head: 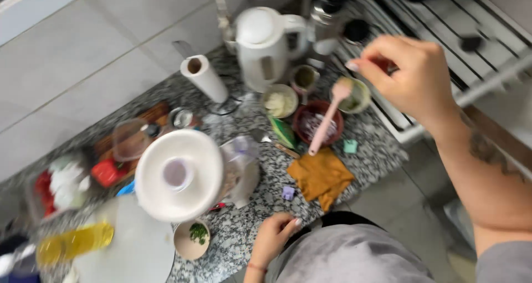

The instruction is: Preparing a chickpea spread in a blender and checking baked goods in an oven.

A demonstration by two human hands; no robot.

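Note:
My right hand (pixel 413 78) is raised over the edge of the white stove (pixel 443 25), fingers pinched on a small reddish thing (pixel 386 66) that is too blurred to name. Just below it stand a pale green bowl (pixel 359 96) and a dark red bowl (pixel 318 122) with a pink spatula (pixel 327 119) leaning in it. My left hand (pixel 272 237) rests on the front edge of the speckled granite counter (pixel 244 233), fingers curled and holding nothing. A mustard cloth (pixel 320 175) lies between the two hands.
A white kettle (pixel 263 45), a paper towel roll (pixel 204 78) and a bowl of pale food (pixel 280 101) stand at the back. A food processor with a round white lid (pixel 177 175), a herb bowl (pixel 192 240), a yellow oil bottle (pixel 75 243) and a white cutting board (pixel 133 252) crowd the left.

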